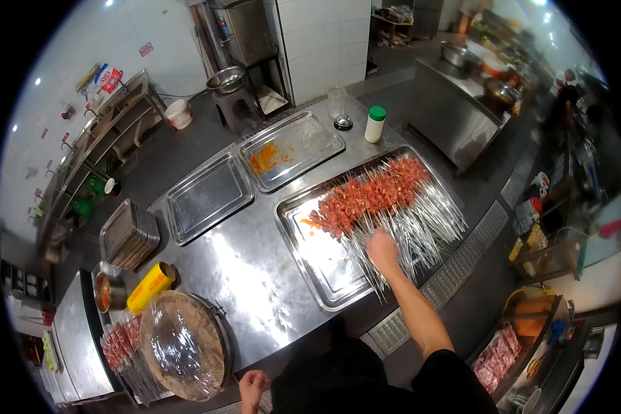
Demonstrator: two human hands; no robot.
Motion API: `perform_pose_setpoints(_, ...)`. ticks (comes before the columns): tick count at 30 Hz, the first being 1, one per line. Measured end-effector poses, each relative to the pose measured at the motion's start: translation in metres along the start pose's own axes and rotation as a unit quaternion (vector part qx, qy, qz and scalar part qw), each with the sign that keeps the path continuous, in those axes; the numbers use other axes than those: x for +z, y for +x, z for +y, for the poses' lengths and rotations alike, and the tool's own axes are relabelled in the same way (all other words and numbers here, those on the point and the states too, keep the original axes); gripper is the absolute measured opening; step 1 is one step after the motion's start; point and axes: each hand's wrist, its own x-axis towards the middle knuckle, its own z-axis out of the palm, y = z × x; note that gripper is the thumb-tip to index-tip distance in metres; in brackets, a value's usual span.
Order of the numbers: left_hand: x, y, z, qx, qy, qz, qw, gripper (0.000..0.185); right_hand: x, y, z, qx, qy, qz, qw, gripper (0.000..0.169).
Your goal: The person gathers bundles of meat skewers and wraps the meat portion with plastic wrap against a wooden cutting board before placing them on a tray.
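Observation:
My right hand (382, 248) reaches over a large steel tray (310, 277) and closes around the bare metal ends of some skewers (359, 248). Many more metal skewers lie side by side there, with pieces of red raw meat (375, 194) threaded on their far halves. The handle ends stick out past the tray's near edge. My fingertips are partly hidden among the skewers. Low in the view, my left hand (253, 387) is curled beside the table's front edge, and nothing shows in it. Orange sauce (310, 223) smears the tray's bare left part.
Two shallow steel trays (209, 196) (292, 150) stand behind, one sauce-stained. A green-lidded shaker (374, 124) is at the back. At left are stacked trays (127, 233), a yellow roll (151, 287), a film-wrapped round board (183, 344) and more meat skewers (129, 344). A steel counter (450, 114) stands beyond.

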Motion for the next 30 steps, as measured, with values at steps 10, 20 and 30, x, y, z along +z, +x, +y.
perform_pose_setpoints(10, 0.026, 0.023, 0.028, -0.013, -0.023, -0.03, 0.999, 0.015, -0.014, 0.006, 0.008, -0.042, 0.064, -0.013, 0.997, 0.019)
perform_pose_setpoints(20, 0.034, 0.02, 0.044, 0.0, -0.004, -0.045, 0.999, 0.015, -0.023, -0.005, 0.003, -0.056, 0.008, 0.025, 0.998, 0.013)
perform_pose_setpoints(30, 0.049, 0.017, 0.058, 0.01, -0.037, -0.045, 0.998, 0.015, -0.022, 0.034, 0.044, 0.119, 0.626, -0.326, 0.698, 0.021)
